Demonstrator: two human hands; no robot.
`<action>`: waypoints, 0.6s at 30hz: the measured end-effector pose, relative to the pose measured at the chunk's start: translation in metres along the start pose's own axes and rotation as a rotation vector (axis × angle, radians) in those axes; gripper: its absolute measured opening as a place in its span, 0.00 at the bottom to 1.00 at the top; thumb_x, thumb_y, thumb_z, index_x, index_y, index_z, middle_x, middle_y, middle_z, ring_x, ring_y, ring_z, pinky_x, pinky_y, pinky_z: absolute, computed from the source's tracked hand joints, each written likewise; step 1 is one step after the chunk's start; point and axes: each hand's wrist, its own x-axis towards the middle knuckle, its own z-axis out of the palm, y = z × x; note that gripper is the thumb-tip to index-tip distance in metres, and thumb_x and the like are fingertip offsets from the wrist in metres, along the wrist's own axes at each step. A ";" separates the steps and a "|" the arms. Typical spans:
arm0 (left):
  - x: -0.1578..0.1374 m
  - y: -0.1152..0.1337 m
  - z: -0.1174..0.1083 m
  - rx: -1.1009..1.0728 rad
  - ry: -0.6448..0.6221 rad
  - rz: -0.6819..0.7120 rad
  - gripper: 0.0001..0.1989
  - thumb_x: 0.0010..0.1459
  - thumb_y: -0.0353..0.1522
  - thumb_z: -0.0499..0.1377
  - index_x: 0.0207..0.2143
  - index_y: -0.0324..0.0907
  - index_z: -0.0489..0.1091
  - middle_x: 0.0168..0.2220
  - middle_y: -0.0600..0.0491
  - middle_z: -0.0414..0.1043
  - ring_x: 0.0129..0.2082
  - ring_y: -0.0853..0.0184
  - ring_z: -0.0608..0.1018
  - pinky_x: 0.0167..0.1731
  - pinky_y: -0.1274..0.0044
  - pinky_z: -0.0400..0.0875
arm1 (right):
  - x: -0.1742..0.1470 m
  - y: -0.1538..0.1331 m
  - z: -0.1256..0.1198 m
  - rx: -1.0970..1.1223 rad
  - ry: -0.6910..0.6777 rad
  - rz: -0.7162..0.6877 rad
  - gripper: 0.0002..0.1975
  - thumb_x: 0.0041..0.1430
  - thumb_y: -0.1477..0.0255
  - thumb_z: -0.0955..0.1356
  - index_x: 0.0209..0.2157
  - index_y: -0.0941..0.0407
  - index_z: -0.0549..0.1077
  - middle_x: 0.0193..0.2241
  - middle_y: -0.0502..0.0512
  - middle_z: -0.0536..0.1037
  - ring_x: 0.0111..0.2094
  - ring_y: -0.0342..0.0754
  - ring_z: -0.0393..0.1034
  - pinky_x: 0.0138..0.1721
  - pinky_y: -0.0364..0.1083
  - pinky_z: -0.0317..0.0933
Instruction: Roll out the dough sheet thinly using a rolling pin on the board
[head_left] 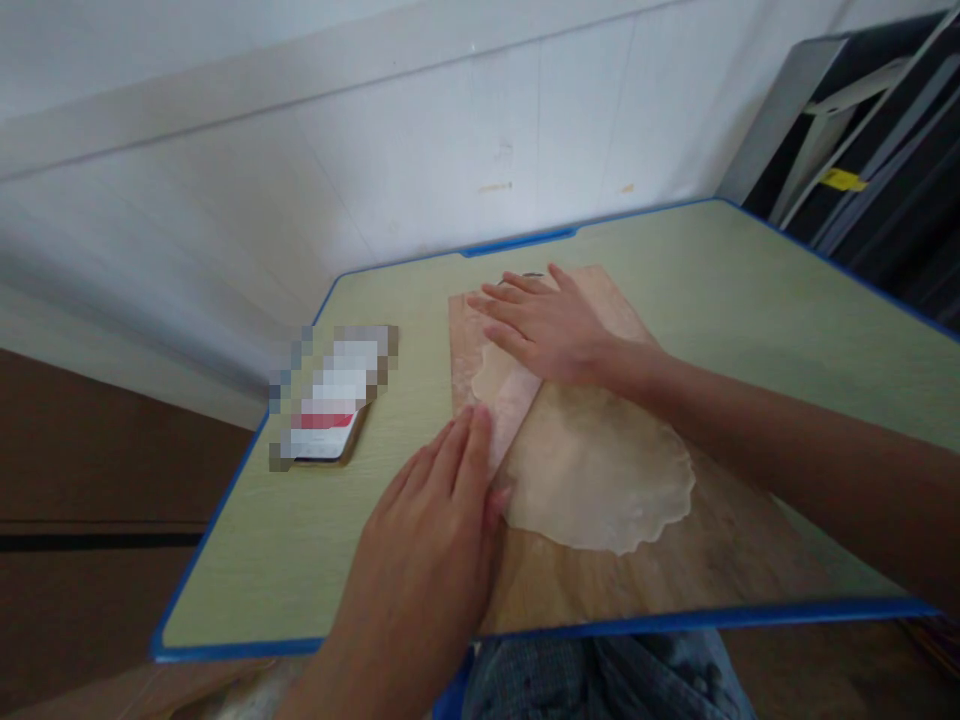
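Observation:
A thin, pale sheet of dough (600, 480) with a wavy edge lies on a wooden board (555, 590). Across its left part runs a light, slim rolling pin (517, 412), whose two ends are hidden under my hands. My left hand (431, 530) is over the near end, fingers together along one side and the thumb tip on the other. Over the far end, my right hand (541, 318) lies palm down with its fingers stretched out and spread. A bit of dough shows beyond the pin, between my hands.
A phone (330, 440), partly blurred out, lies left of the board on the green table (750, 290) with its blue rim. Behind the table stands a white wall (450, 150). Dark panels with a yellow tag (844, 180) lean at the far right.

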 end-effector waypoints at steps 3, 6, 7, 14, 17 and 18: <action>0.002 -0.018 -0.003 -0.096 -0.069 -0.092 0.21 0.68 0.34 0.41 0.58 0.33 0.58 0.56 0.39 0.69 0.53 0.58 0.75 0.49 0.65 0.75 | 0.037 -0.013 0.005 0.051 -0.013 -0.016 0.27 0.68 0.60 0.54 0.63 0.56 0.58 0.63 0.58 0.62 0.65 0.59 0.50 0.61 0.69 0.38; 0.004 -0.028 -0.007 -0.192 -0.137 -0.131 0.20 0.68 0.35 0.40 0.57 0.38 0.59 0.55 0.42 0.71 0.52 0.60 0.76 0.49 0.67 0.75 | 0.069 -0.023 0.011 0.141 -0.028 -0.014 0.30 0.67 0.56 0.54 0.64 0.57 0.56 0.64 0.60 0.61 0.65 0.59 0.50 0.61 0.68 0.39; 0.005 -0.028 -0.008 -0.210 -0.149 -0.137 0.20 0.68 0.35 0.40 0.57 0.38 0.59 0.54 0.42 0.71 0.52 0.60 0.76 0.49 0.67 0.75 | 0.078 -0.025 0.014 0.156 -0.027 -0.014 0.30 0.67 0.55 0.54 0.64 0.57 0.56 0.64 0.61 0.61 0.64 0.59 0.51 0.61 0.68 0.40; 0.016 -0.010 -0.006 -0.139 -0.167 -0.125 0.24 0.64 0.29 0.44 0.61 0.27 0.51 0.58 0.32 0.64 0.56 0.54 0.72 0.52 0.63 0.72 | 0.086 -0.019 0.017 0.119 -0.034 -0.019 0.27 0.68 0.59 0.52 0.59 0.58 0.64 0.61 0.62 0.66 0.61 0.59 0.57 0.60 0.65 0.47; 0.016 0.011 -0.003 -0.015 -0.113 -0.063 0.26 0.64 0.28 0.46 0.63 0.26 0.50 0.62 0.29 0.56 0.60 0.50 0.66 0.51 0.61 0.72 | 0.057 0.002 0.014 0.090 -0.086 -0.052 0.24 0.69 0.64 0.53 0.54 0.59 0.70 0.58 0.61 0.69 0.62 0.60 0.56 0.60 0.67 0.44; 0.015 0.019 -0.002 0.029 -0.087 -0.042 0.26 0.64 0.29 0.46 0.62 0.26 0.52 0.63 0.30 0.55 0.61 0.48 0.64 0.52 0.60 0.71 | 0.045 0.011 0.012 0.076 -0.078 -0.073 0.23 0.69 0.67 0.53 0.54 0.60 0.70 0.58 0.61 0.69 0.63 0.60 0.54 0.61 0.67 0.44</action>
